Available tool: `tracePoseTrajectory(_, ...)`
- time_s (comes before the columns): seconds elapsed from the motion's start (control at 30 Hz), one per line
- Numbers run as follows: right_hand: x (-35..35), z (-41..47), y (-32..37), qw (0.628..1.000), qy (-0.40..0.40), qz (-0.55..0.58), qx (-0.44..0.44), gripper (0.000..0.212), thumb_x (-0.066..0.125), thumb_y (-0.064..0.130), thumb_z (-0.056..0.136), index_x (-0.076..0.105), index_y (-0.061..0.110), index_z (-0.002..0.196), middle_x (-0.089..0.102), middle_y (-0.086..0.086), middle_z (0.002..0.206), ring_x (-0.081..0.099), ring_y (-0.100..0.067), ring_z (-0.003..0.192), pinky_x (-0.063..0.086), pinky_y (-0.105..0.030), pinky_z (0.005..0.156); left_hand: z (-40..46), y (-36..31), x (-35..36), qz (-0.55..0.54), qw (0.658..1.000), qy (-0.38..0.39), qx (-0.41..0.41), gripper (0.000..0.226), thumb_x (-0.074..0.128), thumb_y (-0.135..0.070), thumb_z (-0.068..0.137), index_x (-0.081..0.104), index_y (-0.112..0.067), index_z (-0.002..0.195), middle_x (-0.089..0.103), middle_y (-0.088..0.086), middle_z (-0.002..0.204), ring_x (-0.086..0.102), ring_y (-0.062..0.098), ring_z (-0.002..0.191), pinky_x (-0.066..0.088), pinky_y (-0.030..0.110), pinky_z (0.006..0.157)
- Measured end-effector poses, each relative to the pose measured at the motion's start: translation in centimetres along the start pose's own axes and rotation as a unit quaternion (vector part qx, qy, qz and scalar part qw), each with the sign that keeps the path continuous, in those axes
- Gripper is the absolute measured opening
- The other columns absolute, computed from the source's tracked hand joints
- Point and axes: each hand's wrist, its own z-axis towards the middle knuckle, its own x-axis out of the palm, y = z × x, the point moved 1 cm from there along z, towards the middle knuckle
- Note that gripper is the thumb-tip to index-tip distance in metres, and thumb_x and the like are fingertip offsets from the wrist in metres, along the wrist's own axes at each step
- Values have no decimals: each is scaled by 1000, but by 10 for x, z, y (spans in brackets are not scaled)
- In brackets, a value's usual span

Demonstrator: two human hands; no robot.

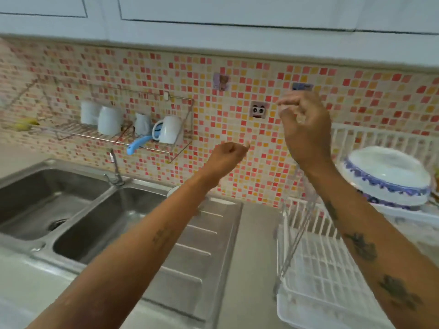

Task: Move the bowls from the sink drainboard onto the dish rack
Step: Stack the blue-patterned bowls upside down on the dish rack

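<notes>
Two upturned bowls [386, 176] sit racked right of both empty, curled grips [305, 125].

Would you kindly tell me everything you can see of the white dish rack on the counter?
The white dish rack looks like plastic: a grid floor, rows of upright pegs and a slatted back rail. It sits on the counter right of the steel drainboard. At its far end, blue-patterned white bowls rest upside down in a stack. The near section holds nothing. The person's right forearm passes above it.

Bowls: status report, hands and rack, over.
Left hand fisted, empty, raised. Right hand raised, grip unclear in blur. Blue-patterned bowls upside down on white dish rack. Drainboard mostly bare; arm hides a white rim.
</notes>
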Motion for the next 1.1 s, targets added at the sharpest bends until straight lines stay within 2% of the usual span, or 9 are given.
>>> tracePoseTrajectory(0.13,116,-26,-3,982,165,71,67,15,55,13,88,68,11,93,61,0,105,57,-9,99,42,-15,89,0,79,-82,-49,988,-16,-143,28,45,-29,98,66,-10,96,67,3,105,61,19,101,42,33,82)
tracePoseTrajectory(0.3,230,-80,-70,868,302,152,365,13,58,18,91,66,13,100,63,-1,103,58,-13,93,47,-20,73,-3,177,-182,-136,938,-164,-275,49,30,-46,101,58,-15,76,63,4,80,58,20,75,44,36,85)
tracePoseTrajectory(0.4,275,-112,-128,813,277,143,491,15,60,23,88,63,15,101,62,-5,99,56,-23,97,45,-33,81,-5,234,-215,-114,920,-161,-339,51,32,-56,96,58,-17,78,62,3,83,57,21,83,43,32,77)
tracePoseTrajectory(0.57,316,-144,-182,765,253,107,583,40,57,26,90,60,8,126,60,-11,123,54,-22,100,44,-28,69,11,310,-221,-130,901,-127,-393,48,36,-60,94,54,-19,78,59,5,93,54,18,83,42,32,75)
tracePoseTrajectory(0.7,337,-159,-209,723,238,110,639,39,57,33,89,55,16,125,57,-7,119,54,-22,98,42,-32,77,37,340,-206,-185,887,-131,-401,45,42,-50,96,55,-15,121,49,15,140,51,26,116,40,41,96)
tracePoseTrajectory(0.83,355,-168,-225,693,210,138,676,45,55,37,90,50,17,130,56,-6,109,51,-21,95,43,-36,86,62,358,-186,-254,869,-132,-404,37,46,-42,95,51,-20,124,51,5,109,46,19,100,41,33,80)
tracePoseTrajectory(0.93,368,-175,-229,682,196,151,688,45,56,30,90,46,19,133,54,-8,127,51,-26,108,42,-41,94,75,365,-170,-265,863,-125,-412,12,47,-32,95,50,-22,99,43,0,83,42,15,73,37,27,64)
tracePoseTrajectory(1.03,378,-182,-233,684,181,148,691,49,52,17,91,38,28,137,46,-6,139,49,-31,120,47,-45,88,86,361,-156,-254,866,-127,-411,15,46,-26,95,49,-17,106,45,2,81,40,15,69,38,26,65)
tracePoseTrajectory(1.1,382,-187,-236,689,162,151,690,53,47,8,92,36,31,138,44,-5,141,48,-33,123,48,-48,88,90,362,-147,-259,868,-122,-406,29,47,-22,95,46,-17,124,51,6,102,50,21,88,46,33,82)
